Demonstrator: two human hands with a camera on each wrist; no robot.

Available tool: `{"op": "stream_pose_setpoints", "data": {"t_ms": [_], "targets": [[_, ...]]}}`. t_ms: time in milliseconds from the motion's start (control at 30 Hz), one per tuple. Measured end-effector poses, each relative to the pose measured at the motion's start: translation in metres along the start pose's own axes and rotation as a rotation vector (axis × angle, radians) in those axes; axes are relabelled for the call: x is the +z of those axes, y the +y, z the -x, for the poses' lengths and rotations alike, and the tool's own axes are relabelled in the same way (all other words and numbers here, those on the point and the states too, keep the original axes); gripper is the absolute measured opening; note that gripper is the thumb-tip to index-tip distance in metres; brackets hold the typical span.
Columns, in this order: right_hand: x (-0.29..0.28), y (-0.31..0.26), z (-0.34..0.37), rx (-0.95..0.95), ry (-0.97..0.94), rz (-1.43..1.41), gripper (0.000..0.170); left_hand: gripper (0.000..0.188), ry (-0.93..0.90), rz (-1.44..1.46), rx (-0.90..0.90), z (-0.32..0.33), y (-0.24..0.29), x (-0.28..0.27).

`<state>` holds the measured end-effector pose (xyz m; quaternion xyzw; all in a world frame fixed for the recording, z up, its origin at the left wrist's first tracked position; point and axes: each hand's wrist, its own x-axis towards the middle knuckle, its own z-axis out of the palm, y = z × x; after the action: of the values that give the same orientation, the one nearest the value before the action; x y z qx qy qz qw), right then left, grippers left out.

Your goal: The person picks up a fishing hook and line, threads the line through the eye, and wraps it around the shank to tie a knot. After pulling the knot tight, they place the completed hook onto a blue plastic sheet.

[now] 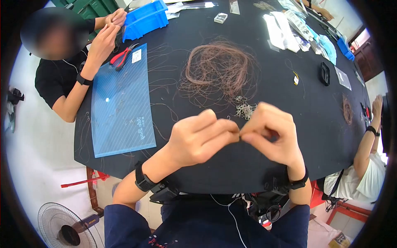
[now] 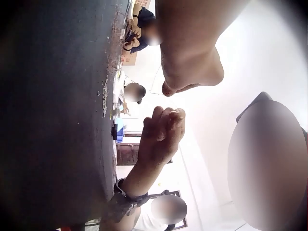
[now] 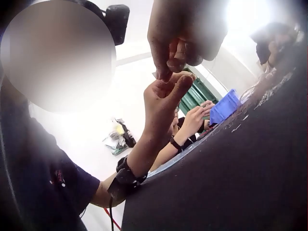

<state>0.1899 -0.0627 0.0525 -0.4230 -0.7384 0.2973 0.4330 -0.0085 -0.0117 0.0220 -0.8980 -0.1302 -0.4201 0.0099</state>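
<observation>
Both hands are raised over the near part of the black table, their fingertips meeting in front of the chest. My left hand (image 1: 194, 136) pinches with thumb and forefinger, its other fingers folded. My right hand (image 1: 275, 132) pinches at the same spot, thumb and forefinger making a loop. What they hold is a tiny thin thing, mostly hidden by the fingertips; I cannot tell its kind. Just beyond the hands lies a small pile of metal hooks (image 1: 245, 110), with a single hook (image 1: 228, 118) beside it. Behind is a large loose tangle of brown line (image 1: 219, 70).
At left lies a blue translucent mat (image 1: 122, 107) bearing red-handled pliers (image 1: 120, 58), with strands of line along its edge. A blue bin (image 1: 144, 20) stands behind it. Another person (image 1: 62, 78) works at left. Plastic packets (image 1: 283, 31) and a black tray (image 1: 325, 74) lie right.
</observation>
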Motion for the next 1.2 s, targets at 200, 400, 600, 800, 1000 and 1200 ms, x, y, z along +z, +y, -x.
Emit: {"op": "stream_pose_setpoints", "data": {"t_ms": [200,400,600,800,1000,1200], "targets": [[0.017,0.03,0.001,0.06,0.028,-0.056,0.01,0.012,0.039,0.035,0.072,0.002,0.012,-0.005],[0.037,0.03,0.006,0.159,-0.098,-0.196,0.01,0.02,0.091,0.014,-0.086,0.002,0.003,-0.01],[0.046,0.035,0.012,0.239,0.082,-0.402,0.007,0.016,0.194,0.04,-0.214,-0.004,-0.007,-0.016],[0.03,0.027,0.01,0.28,0.101,-0.331,0.005,0.017,0.196,0.042,-0.25,-0.005,-0.007,-0.015],[0.024,0.022,0.012,0.197,0.209,-0.299,0.005,0.018,0.169,0.086,-0.295,-0.002,-0.005,-0.011],[0.028,0.017,0.015,0.106,0.262,-0.322,0.007,0.018,0.164,0.053,-0.278,-0.005,-0.006,-0.009]]}}
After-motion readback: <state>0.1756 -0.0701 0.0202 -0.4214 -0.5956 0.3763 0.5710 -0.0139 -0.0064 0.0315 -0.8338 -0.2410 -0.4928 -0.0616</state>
